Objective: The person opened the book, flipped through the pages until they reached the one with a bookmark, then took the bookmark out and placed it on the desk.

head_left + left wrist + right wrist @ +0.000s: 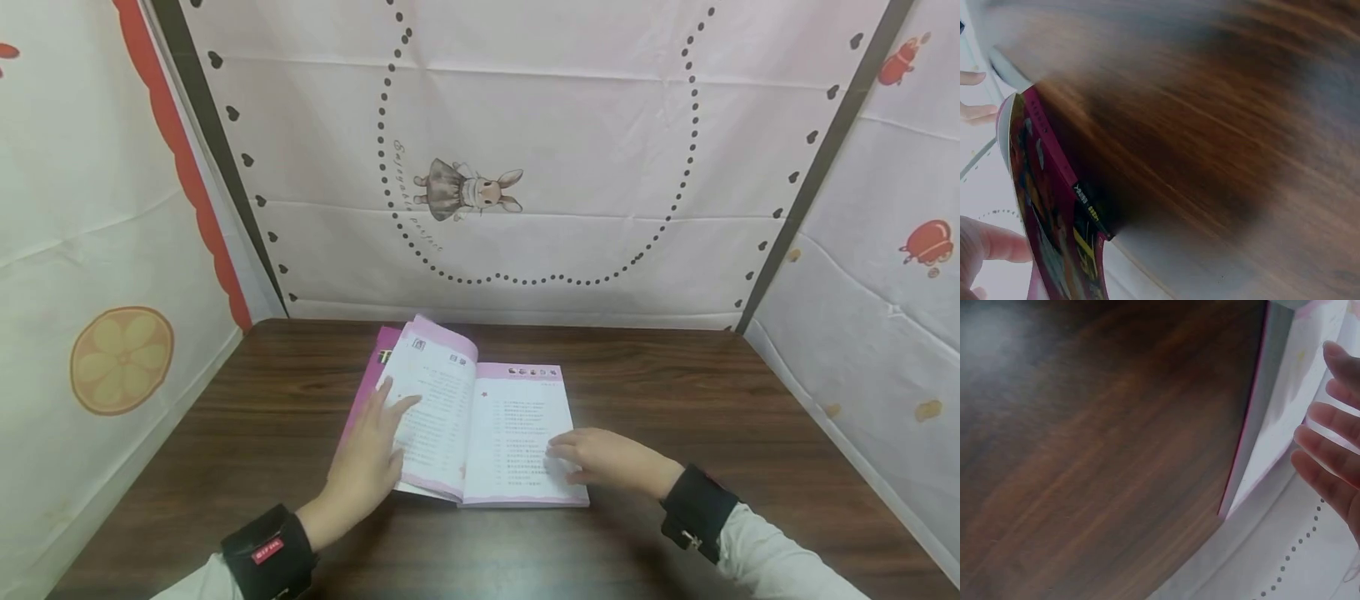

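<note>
An open book (520,433) lies on the brown wooden table, with pink-bordered pages of printed text. Its left page (435,408) and the magenta cover (363,386) beneath are raised off the tabletop. My left hand (363,454) rests on the left page's outer edge, fingers spread. In the left wrist view the cover's colourful outer side (1054,200) and dark-and-magenta spine (1063,159) show, with a finger at the edge. At the right page's outer edge is my right hand (611,458), fingers extended; whether they touch the paper I cannot tell. The right wrist view shows those fingers (1329,447) loosely spread.
The wooden table (675,383) extends around the book. White printed cloth (570,167) with a rabbit picture (468,190) rises behind it, and more patterned cloth hangs on both sides. Each wrist wears a black band (272,552).
</note>
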Motion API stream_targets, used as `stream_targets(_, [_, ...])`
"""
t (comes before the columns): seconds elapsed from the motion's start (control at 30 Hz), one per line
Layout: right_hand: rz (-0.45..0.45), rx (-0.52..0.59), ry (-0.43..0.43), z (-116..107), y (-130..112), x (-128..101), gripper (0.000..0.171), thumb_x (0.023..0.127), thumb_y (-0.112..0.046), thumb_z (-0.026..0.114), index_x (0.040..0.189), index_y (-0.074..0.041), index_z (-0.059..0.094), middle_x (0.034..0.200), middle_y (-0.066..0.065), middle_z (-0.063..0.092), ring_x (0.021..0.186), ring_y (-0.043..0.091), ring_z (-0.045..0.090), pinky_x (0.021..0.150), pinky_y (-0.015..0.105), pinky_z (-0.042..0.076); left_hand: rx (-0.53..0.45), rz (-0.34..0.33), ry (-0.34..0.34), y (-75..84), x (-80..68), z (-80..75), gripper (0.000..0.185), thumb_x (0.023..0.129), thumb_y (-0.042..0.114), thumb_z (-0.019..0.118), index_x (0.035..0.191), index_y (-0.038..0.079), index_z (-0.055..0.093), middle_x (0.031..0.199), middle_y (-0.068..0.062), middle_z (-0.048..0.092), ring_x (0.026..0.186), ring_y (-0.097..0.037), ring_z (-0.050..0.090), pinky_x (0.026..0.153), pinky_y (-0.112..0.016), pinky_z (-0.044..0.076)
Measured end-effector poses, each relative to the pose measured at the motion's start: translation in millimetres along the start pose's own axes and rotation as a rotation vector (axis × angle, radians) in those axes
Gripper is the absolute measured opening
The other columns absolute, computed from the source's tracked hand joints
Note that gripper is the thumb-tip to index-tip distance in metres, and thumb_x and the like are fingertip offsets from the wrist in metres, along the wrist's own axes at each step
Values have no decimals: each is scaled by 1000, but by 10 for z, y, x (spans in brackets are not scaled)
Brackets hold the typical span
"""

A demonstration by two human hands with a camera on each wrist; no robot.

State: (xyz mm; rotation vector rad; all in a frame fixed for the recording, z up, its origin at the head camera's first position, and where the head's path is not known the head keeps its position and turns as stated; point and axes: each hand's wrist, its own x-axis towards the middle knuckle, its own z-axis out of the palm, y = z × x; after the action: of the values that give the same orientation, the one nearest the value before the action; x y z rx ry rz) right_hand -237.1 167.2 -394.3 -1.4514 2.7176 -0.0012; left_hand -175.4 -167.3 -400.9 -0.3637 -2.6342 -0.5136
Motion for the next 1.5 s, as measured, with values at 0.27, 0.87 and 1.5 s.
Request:
stream_targets(0.27, [14,79,-26,74,-8,-81,44,82,-24,72,121,-8,62,122,7,65,111,21,62,93,36,51,293,368,-104,-6,-27,158,87,68,-9,70,140,33,43,155,-16,21,140,-46,17,104,-74,13])
stream_targets(0.87, [-47,-29,-7,96,-43,-108,50,76,-35,76,116,-7,65,120,9,66,105,21,65,89,32,53,214,364,-601,182,66,46,59,76,10,69,131,26,56,141,-7,50,127,-39,48,94,-57,46])
stream_targets(1.5, [-91,26,-22,25,8,-100,21,84,-15,69,105,-14,71,114,4,69,100,14,68,84,27,55,83,272,-607,198,82,114,42,80,9,64,121,16,61,134,-14,55,122,-44,51,97,-57,44])
